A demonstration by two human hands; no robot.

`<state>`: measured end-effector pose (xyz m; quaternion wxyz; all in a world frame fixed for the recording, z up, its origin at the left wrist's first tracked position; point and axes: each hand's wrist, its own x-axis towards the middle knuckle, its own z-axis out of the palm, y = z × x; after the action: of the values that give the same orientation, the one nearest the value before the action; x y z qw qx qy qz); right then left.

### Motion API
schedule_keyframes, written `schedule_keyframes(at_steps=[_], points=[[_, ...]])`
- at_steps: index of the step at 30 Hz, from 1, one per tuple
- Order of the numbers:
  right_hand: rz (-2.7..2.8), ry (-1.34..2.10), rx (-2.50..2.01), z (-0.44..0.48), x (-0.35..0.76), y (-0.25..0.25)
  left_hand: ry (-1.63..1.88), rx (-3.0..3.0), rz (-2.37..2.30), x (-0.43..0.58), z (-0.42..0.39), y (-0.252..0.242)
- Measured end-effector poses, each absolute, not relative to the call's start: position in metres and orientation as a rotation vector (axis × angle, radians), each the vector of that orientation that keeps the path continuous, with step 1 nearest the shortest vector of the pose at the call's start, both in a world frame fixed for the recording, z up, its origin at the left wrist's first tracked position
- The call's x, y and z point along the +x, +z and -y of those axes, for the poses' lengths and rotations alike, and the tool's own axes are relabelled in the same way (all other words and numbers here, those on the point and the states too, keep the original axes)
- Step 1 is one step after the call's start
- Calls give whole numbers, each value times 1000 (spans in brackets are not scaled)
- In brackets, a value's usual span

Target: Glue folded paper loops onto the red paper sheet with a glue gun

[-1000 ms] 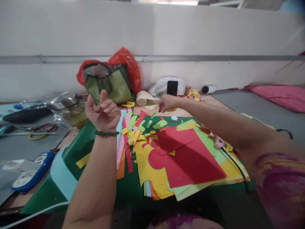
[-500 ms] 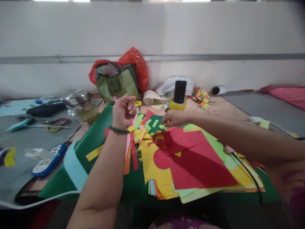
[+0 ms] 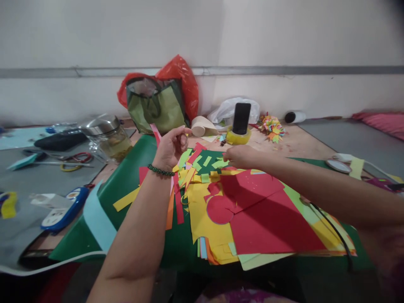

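Note:
My left hand (image 3: 173,147), with a green bead bracelet (image 3: 160,170) on its wrist, is raised over the left part of the paper scraps. Its fingers are curled and pressed together; whatever they hold is hidden. A pink paper strip (image 3: 155,134) sticks up behind this hand. My right hand (image 3: 240,156) is low over small green paper pieces (image 3: 218,164), fingertips closed and partly hidden. Below the hands are a red paper circle (image 3: 220,209), yellow paper (image 3: 202,198) and large red sheets (image 3: 271,227). Red and yellow strips lie by my left forearm.
On the green mat (image 3: 74,235) lies a light blue strip (image 3: 97,223). Behind stand a glass jar (image 3: 113,141), a green bag (image 3: 158,109), a tape roll (image 3: 238,136) holding a phone (image 3: 241,118), and a paper flower ball (image 3: 272,127). Scissors (image 3: 80,159) lie left.
The yellow piece at my left fingertips no longer shows there. My left hand has moved slightly right and down. My right hand has shifted slightly right, and the view has turned a little.

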<state>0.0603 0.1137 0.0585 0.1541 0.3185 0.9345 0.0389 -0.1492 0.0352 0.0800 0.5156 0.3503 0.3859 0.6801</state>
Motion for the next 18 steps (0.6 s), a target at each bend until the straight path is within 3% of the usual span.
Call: schedule_keyframes(at_steps=[8, 18], points=[[-2736, 248, 800, -141, 49, 33, 1614, 858, -956, -151, -38, 75], [-2743, 69, 874, -143, 59, 63, 1615, 872, -965, -152, -38, 74]])
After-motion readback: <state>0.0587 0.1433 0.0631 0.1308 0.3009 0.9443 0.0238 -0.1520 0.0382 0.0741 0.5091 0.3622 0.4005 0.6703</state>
